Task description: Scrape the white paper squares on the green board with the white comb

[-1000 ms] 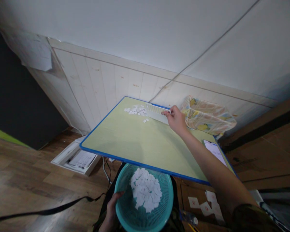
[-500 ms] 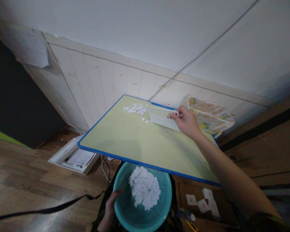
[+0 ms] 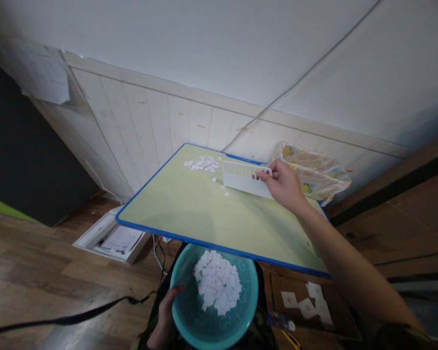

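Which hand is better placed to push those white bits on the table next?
Probably the right hand: it holds the slotted white plate near the white bits, while the left hand holds the teal basket.

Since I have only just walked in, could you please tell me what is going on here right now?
A person's right hand holds a white slotted panel on edge at the pale green tabletop. Left of it lies a pile of small white pieces, with a few loose ones near the panel's end. The left hand grips the rim of a teal basket at the person's lap, which holds a heap of white pieces.
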Tool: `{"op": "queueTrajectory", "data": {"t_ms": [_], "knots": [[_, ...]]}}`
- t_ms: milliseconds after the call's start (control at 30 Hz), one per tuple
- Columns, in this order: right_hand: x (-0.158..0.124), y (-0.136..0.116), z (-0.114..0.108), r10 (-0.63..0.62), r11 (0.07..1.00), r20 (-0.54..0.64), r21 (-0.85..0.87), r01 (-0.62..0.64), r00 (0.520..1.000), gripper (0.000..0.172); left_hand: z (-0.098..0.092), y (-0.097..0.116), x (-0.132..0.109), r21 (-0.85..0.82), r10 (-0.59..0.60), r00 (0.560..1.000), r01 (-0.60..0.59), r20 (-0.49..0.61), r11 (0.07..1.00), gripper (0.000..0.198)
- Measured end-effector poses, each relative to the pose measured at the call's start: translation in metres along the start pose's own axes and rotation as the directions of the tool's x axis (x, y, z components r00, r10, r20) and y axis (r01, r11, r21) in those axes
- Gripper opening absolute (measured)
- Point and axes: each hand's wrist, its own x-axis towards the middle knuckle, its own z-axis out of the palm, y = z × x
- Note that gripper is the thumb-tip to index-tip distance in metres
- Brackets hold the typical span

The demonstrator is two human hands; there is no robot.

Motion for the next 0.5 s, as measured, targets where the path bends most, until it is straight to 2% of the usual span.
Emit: {"op": "queueTrajectory", "data": {"t_ms": [167, 333, 500], "knots": [[-0.001, 0.002, 0.003, -0.007, 0.999, 0.036, -0.051, 0.009, 0.999, 0.025, 0.002, 0.001, -0.002, 0.010, 0.004, 1.000, -0.004, 0.011, 1.000, 0.005], [-0.007, 0.008, -0.010, 0.024, 0.997, 0.017, -0.078, -0.023, 1.000, 0.027, 0.000, 0.000, -0.001, 0.007, 0.011, 1.000, -0.011, 0.010, 1.000, 0.005], [-0.014, 0.012, -0.022, 0.041, 0.998, 0.047, -0.049, -0.039, 0.998, 0.029, -0.004, -0.004, 0.005, 0.000, -0.015, 1.000, 0.015, 0.022, 1.000, 0.006]]}}
